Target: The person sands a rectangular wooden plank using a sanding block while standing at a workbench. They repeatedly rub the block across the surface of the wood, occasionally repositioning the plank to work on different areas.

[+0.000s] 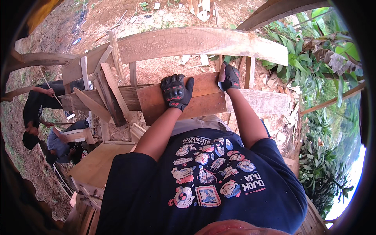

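Observation:
A flat brown wooden panel point(203, 96) with a seam along its length lies across a rough wooden bench in front of me. My left hand point(174, 91), in a black padded glove, rests on the panel's left part, its fingers curled over the far edge. At the panel's right end, my right hand point(230, 77), gloved too, grips the far corner. Both hands are closed on the panel; the undersides of the fingers are hidden. Beneath it runs a pale plank point(258, 101), sticking out to the right.
Beyond the panel stretches a long curved plank point(168, 42). Several wood strips point(113, 92) lean at the left, above a plywood box point(103, 162). Two people point(43, 102) work at the far left. Wood scraps point(282, 133) litter the ground; leafy plants point(321, 129) grow at right.

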A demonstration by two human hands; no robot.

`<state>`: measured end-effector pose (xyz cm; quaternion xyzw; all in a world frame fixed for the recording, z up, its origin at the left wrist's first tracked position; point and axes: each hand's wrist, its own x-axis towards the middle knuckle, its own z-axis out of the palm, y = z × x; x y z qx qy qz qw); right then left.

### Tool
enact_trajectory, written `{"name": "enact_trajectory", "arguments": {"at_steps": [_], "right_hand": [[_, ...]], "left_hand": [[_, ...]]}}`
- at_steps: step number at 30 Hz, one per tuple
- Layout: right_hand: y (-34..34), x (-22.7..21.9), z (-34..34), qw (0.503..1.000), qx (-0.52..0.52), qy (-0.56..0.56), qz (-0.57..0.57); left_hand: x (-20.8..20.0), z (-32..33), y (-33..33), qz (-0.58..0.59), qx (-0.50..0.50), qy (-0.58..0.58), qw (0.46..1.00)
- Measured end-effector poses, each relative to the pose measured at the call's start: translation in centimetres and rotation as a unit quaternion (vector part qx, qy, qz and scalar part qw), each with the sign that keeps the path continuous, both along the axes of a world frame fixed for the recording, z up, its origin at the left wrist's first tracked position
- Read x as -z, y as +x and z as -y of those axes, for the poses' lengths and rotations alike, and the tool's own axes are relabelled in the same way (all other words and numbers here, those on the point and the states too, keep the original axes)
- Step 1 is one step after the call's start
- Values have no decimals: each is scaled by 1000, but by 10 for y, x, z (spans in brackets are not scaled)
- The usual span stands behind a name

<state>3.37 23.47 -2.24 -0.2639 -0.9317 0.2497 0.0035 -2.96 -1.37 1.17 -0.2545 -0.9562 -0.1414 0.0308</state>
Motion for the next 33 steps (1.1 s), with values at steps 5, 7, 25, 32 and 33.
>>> {"name": "enact_trajectory", "arguments": {"at_steps": [5, 7, 25, 32, 33], "right_hand": [[77, -8, 30, 991, 63, -96, 64], [104, -1, 36, 986, 79, -100, 106], [-30, -25, 5, 979, -156, 105, 82], [-64, -17, 27, 966, -175, 142, 123], [-64, -25, 27, 965, -180, 130, 137]], "left_hand": [[3, 4, 0, -15, -2, 6, 1000], [1, 3, 1, -5, 0, 5, 1000], [3, 6, 2, 11, -10, 7, 1000], [-2, -1, -1, 7, 1, 30, 1000], [0, 2, -1, 14, -5, 35, 999]]}}
